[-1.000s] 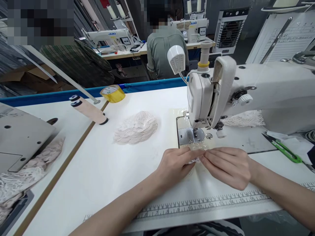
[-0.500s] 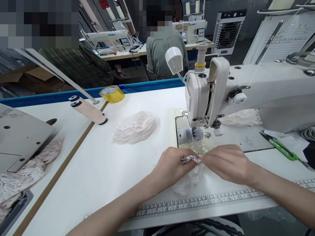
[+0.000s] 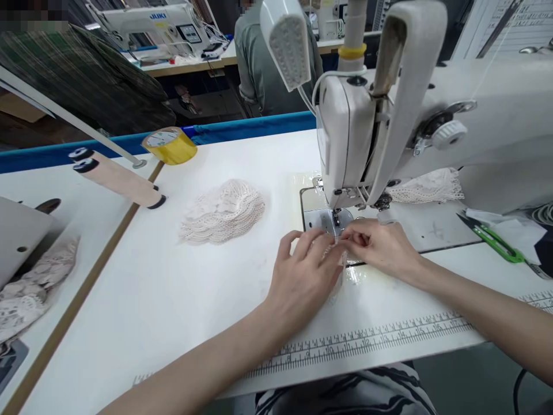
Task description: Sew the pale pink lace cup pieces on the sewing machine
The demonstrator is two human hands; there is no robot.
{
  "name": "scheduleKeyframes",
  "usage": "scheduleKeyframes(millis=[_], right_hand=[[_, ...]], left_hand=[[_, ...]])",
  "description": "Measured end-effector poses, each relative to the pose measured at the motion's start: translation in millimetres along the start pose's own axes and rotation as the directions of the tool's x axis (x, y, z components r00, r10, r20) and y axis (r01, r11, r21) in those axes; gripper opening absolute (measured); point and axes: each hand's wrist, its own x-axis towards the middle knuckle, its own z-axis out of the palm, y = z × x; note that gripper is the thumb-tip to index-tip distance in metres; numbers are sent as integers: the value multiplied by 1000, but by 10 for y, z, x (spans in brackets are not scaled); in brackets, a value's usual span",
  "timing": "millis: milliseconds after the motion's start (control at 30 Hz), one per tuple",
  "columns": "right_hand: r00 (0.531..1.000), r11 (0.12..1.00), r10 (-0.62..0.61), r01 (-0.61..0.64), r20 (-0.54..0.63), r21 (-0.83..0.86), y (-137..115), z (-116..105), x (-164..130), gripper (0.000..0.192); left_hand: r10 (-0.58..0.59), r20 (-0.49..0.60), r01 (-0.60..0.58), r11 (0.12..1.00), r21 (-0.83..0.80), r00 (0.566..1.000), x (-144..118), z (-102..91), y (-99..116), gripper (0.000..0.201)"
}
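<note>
Right-hand grip (image 3: 380, 245): thumb and fingertips pinched together on the upper end of one thin, off-white lace piece (image 3: 339, 290), just in front of the presser foot of a sewing machine. Left-hand grip (image 3: 305, 276): palm down, fingers bent and somewhat spread over the same lace, fingertips close to those of the right; whether it pinches the cloth cannot be told.

Lace piece: mostly covered by the two hands, one sheer portion hanging toward the counter's front edge.

Sewing machine: white metal head (image 3: 348, 141), needle area directly beyond the fingertips; polished steel plate (image 3: 316, 219) beneath; white lamp with dotted face (image 3: 288, 52) at its upper left.

Counter (image 3: 207, 300): white top, black ruler scale (image 3: 367, 340) printed along the near edge.

Left of the machine: fanned stack of off-white scalloped lace (image 3: 224, 212), well apart from the hands; roll of yellow tape (image 3: 173, 148); pair of peach thread spools with black ends (image 3: 123, 183).

Right of the needle: further off-white lace (image 3: 432, 187), under the machine arm; green-handled scissors with dark blades (image 3: 496, 242).

Beyond: co-worker in grey-green shirt (image 3: 280, 75); co-worker in dark plaid shirt (image 3: 78, 80); white machine lettered JUKI (image 3: 151, 29).
</note>
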Motion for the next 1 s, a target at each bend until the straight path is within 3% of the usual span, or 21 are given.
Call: scheduleKeyframes(millis=[167,300,433,633,1000], right_hand=[[999,999,19,-21,-42,-38,37,15,16,14],[954,955,-247,210,-168,-209,84,-7,-73,19],[881,829,-454,365,-130,-423,89,-40,-172,25],[861,714,-502,356,-86,-603,76,-16,-187,26],[866,676,-494,324,-81,-662,114,26,-137,32]], left_hand=[[85,41,-87,994,71,996,-80,-16,74,20],[73,70,-76,996,48,995,-49,14,6,24],[68,74,-67,998,-17,995,26,59,-96,26],[55,78,-54,998,-10,995,45,83,-116,31],[40,69,-40,999,-6,997,84,138,-149,29]])
